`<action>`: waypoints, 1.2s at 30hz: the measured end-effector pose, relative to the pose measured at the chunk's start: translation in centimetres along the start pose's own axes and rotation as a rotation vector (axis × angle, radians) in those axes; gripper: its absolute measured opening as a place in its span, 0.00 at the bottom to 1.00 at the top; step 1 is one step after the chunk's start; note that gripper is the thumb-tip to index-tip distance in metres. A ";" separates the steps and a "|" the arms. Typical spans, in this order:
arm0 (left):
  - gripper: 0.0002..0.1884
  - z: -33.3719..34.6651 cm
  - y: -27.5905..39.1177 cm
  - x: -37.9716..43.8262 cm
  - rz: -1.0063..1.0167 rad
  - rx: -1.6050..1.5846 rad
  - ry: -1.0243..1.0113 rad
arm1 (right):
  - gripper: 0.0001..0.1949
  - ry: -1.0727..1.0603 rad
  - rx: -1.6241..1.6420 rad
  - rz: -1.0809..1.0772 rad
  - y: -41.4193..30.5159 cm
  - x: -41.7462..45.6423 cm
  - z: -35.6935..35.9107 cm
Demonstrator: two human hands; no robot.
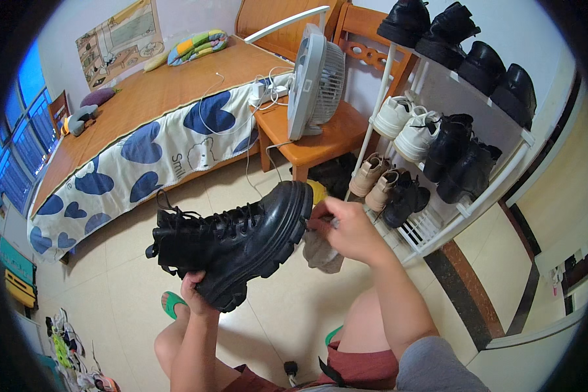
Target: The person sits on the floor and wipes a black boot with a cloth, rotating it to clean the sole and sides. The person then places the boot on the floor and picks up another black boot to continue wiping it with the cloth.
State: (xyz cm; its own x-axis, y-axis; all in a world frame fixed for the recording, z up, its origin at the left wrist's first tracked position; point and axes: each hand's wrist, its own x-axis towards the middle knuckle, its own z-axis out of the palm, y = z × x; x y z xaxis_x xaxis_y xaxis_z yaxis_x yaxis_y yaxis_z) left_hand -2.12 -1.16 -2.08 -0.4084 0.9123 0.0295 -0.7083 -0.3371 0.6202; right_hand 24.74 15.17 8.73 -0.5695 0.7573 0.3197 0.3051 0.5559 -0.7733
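A black lace-up ankle boot [235,235] with a chunky lugged sole is held sideways above the floor, toe pointing up and to the right. My left hand [196,294] grips it at the heel, with part of the fingers hidden behind the boot. In my right hand [345,228] is a greyish-beige cloth [323,252], pinched between thumb and fingers and hanging down. The fingertips are at the toe edge of the sole; whether they touch it I cannot tell.
A white shoe rack [372,132] with several shoes stands at the right. Beside it, a wooden chair [333,127] carries a box fan [306,83] and a power strip [269,93]. A bed [176,88] lies beyond. More shoes [66,343] sit on the floor at lower left.
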 end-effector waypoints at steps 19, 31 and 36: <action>0.32 -0.8 -2.5 -0.4 -0.109 0.063 0.091 | 0.04 0.153 -0.109 -0.286 1.5 0.1 1.1; 0.20 -6.0 -2.1 -1.2 -0.187 0.048 0.340 | 0.07 -0.186 -0.096 -0.110 2.0 0.2 1.8; 0.19 -4.1 -0.9 -0.6 -0.160 -0.097 0.283 | 0.08 -0.240 -0.229 -0.035 2.9 -0.6 2.6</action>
State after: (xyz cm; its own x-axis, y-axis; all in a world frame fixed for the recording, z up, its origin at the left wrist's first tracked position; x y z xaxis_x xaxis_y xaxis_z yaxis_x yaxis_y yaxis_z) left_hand -3.57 -2.32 -5.89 -0.4216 0.8595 -0.2890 -0.8223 -0.2280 0.5214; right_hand 23.99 15.46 4.93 -0.7380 0.6492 0.1842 0.4307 0.6633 -0.6120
